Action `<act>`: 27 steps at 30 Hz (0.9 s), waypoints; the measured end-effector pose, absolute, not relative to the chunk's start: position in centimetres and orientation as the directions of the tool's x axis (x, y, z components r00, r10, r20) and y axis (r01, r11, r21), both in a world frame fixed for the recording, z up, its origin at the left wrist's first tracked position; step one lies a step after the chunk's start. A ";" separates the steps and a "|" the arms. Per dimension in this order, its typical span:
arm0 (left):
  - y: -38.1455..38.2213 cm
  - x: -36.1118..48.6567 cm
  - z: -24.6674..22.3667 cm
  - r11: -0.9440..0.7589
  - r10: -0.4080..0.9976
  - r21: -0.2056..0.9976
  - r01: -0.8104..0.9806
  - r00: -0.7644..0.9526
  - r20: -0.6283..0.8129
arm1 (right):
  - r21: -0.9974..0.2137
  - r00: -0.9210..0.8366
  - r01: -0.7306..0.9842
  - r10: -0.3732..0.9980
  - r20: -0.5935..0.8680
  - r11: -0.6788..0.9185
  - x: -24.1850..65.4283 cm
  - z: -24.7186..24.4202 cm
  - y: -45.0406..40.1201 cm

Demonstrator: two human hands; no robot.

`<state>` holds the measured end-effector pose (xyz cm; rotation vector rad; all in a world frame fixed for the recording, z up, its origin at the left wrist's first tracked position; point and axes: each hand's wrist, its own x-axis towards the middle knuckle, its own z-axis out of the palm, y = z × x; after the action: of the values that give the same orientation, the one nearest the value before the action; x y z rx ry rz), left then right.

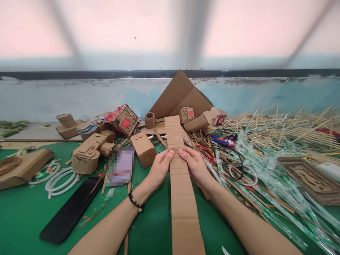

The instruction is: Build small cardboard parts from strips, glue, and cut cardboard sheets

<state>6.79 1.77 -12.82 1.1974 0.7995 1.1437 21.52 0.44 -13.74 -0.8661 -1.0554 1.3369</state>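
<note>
A long cardboard strip (183,198) with crosswise creases runs from the bottom of the view up to the middle. My left hand (160,164) grips its left edge, thumb on top and fingers hidden underneath. On the opposite edge my right hand (195,166) pinches it the same way, thumb tip close to the left one. The far end of the strip extends past both thumbs, tilted up. Just left of my left hand is a small closed cardboard box (143,148). Beyond my right hand lie red-handled pliers (205,152).
Cardboard camera models (86,154) and a red-patterned box (123,120) stand at left. A black flat piece (71,209) and coiled white tube (62,182) lie on the green table (151,230). Plastic wrap (265,170), stick frames (276,127) and scraps fill the right. A large cardboard sheet (175,95) leans behind.
</note>
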 end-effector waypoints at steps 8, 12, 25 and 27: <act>2.0 6.5 -12.4 -0.007 0.944 0.970 -0.244 0.317 0.087 | -0.969 -0.156 -0.244 0.984 0.086 0.046 21.3 -13.9 0.6; 1.7 6.8 -12.9 -0.020 0.947 0.973 -0.229 0.309 0.092 | -0.965 -0.158 -0.229 0.974 0.164 0.125 21.6 -13.6 0.7; 2.5 6.3 -12.9 0.069 0.941 0.960 -0.271 0.338 0.028 | -0.983 -0.184 -0.171 0.978 0.098 0.067 21.3 -14.3 0.6; 2.3 6.5 -13.0 0.021 0.949 0.963 -0.268 0.309 0.065 | -0.972 -0.139 -0.212 0.981 0.132 0.101 21.1 -14.4 0.5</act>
<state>6.52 2.34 -12.98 1.1596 0.7689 1.1044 21.12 0.52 -14.36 -0.8950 -1.2166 1.3207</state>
